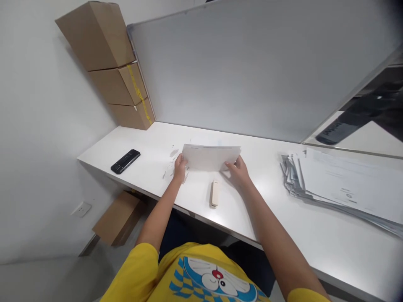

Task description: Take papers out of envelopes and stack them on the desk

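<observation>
Both hands hold white sheets of paper [206, 159] upright over the desk, faint print lines showing near the top edge. My left hand [180, 167] grips the left edge, with the thumb on the near face. On the right edge, my right hand [238, 170] pinches the sheets the same way. How many sheets there are, I cannot tell. Just in front of the paper, a cream-coloured stapler [214, 194] lies on the white desk [192, 197], touched by neither hand.
A thick stack of papers [352, 184] lies at the right. On the left rests a black phone [125, 161]. Several cardboard boxes [113, 37] are piled in the back left corner, beside a grey partition [233, 71]. Another cardboard box [118, 216] sits below the desk.
</observation>
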{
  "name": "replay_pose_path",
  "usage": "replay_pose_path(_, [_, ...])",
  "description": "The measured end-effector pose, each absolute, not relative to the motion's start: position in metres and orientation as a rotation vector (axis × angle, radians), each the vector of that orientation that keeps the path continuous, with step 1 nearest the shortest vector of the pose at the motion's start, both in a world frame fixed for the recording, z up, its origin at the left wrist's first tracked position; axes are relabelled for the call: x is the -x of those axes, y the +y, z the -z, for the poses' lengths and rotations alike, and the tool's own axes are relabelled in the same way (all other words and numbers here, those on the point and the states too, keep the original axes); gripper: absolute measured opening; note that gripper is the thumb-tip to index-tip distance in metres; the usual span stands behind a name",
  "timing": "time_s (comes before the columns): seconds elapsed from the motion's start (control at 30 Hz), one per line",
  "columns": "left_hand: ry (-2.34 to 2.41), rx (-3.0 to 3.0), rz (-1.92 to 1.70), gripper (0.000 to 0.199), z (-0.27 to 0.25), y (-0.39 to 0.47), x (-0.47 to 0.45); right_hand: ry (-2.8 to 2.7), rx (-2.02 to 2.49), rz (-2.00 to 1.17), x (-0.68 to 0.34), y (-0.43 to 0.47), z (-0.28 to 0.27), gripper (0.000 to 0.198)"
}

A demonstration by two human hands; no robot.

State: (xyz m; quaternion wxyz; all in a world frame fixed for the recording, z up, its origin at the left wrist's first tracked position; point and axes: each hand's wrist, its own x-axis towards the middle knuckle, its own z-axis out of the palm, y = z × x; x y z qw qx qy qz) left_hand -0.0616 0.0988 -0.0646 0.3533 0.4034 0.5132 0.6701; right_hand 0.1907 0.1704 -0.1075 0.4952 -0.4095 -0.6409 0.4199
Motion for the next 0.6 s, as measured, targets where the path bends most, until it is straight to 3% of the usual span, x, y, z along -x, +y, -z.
replay_pose_path(0.3, [1.3,-1.108,-1.603,0.007,0.062,0.091,0.059,-1.631,1.06,-1.029,-0.19,0.159,0.098,0.023])
replay_pose_path(0.6, [1.279,-1.201,-1.746,0.031,0.053,0.084,0.056,-1.513,1.089,-1.054,-0.194,0.156,0.091,0.028])
